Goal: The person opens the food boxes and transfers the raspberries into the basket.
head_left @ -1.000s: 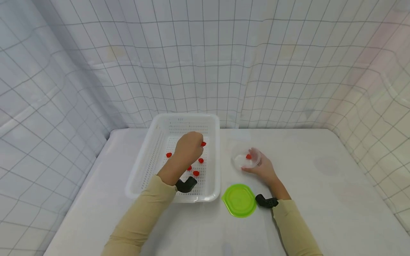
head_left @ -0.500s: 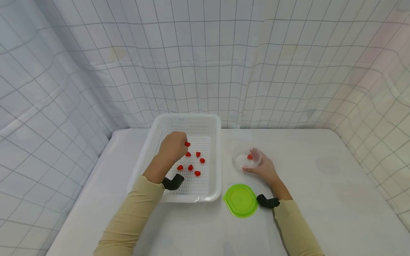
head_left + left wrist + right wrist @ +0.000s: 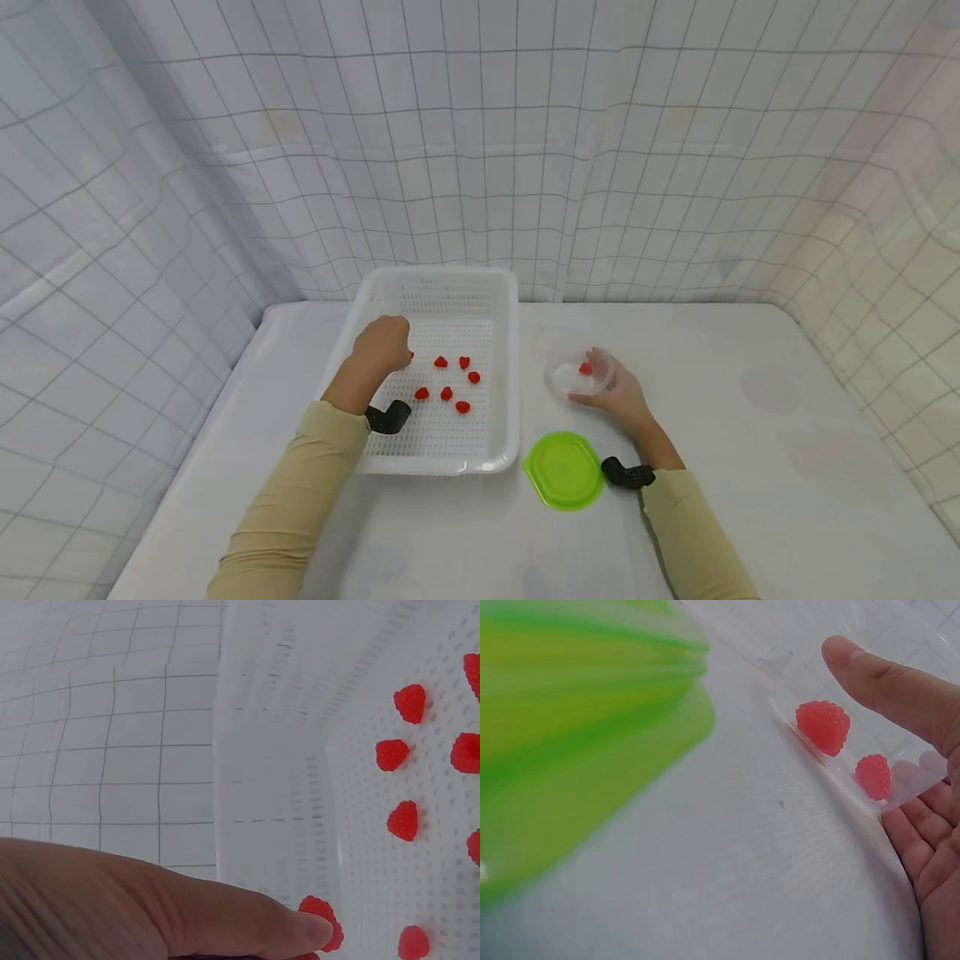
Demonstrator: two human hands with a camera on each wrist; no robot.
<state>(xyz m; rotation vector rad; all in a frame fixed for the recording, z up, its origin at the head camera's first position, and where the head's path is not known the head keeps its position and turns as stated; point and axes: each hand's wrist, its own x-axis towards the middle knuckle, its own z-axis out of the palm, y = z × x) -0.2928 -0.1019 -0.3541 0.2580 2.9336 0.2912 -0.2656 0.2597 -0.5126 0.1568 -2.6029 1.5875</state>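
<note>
My left hand (image 3: 381,346) is over the left part of a white perforated basket (image 3: 512,358), pinching a red raspberry (image 3: 321,904) behind the thumb tip. Another bit of red shows beneath that thumb at the lower edge of the left wrist view. Several more raspberries (image 3: 462,407) are scattered across the basket's floor. On the right, my right hand (image 3: 621,398) grips a clear plastic container (image 3: 561,375) from its right side, thumb and fingers around the wall. Two raspberries (image 3: 823,727) lie inside it in the right wrist view.
A lime-green lid (image 3: 566,471) lies on the white tabletop (image 3: 750,417), just in front of the container and right of the basket. Grid-patterned white curtains (image 3: 480,150) enclose the table at the back and both sides.
My left hand has moved leftward over the basket, uncovering raspberries in the middle. The right hand and the container have stayed in place.
</note>
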